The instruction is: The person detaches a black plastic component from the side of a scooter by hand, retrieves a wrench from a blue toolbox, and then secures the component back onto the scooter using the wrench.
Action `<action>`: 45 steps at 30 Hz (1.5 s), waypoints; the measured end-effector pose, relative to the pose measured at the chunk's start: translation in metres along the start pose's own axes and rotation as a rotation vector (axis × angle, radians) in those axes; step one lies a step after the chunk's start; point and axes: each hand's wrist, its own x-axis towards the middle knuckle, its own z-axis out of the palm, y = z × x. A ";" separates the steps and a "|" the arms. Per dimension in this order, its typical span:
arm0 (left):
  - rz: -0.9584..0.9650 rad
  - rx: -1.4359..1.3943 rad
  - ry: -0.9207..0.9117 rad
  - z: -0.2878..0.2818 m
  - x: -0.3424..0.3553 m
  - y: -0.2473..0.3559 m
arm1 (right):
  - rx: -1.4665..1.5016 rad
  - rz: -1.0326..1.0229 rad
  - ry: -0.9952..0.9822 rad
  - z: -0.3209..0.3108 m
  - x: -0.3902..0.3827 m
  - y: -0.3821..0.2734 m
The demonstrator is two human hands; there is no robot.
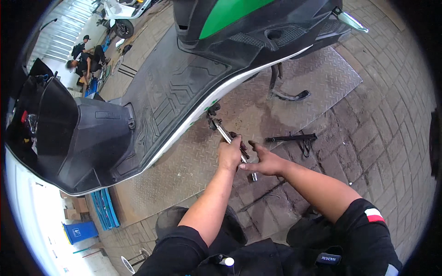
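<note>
My left hand (229, 154) is closed around a silver metal bar (223, 132), which looks like a wrench handle. The bar's far end meets a dark bracket (213, 115) under the edge of the scooter's footboard (168, 96). By the near end of the bar, my right hand (267, 162) has its thumb and fingers spread, the thumb close to the bar; whether it touches cannot be made out. Just below that thumb is a short silver socket-like piece (254, 176). The scooter (103, 119) has grey-black plastic, white edging and a green panel.
A black metal stand-like part (291, 138) lies right of my hands. Beyond it, a black stand leg (291, 95) hangs below the scooter. The scooter is over a diamond-plate metal sheet (338, 78) on brick paving. Far left, two people (84, 64) work near another scooter (120, 16); a blue bin (80, 231) stands lower left.
</note>
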 end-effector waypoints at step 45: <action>0.213 -0.043 -0.156 0.008 0.018 -0.016 | -0.097 0.008 -0.210 -0.033 0.023 -0.009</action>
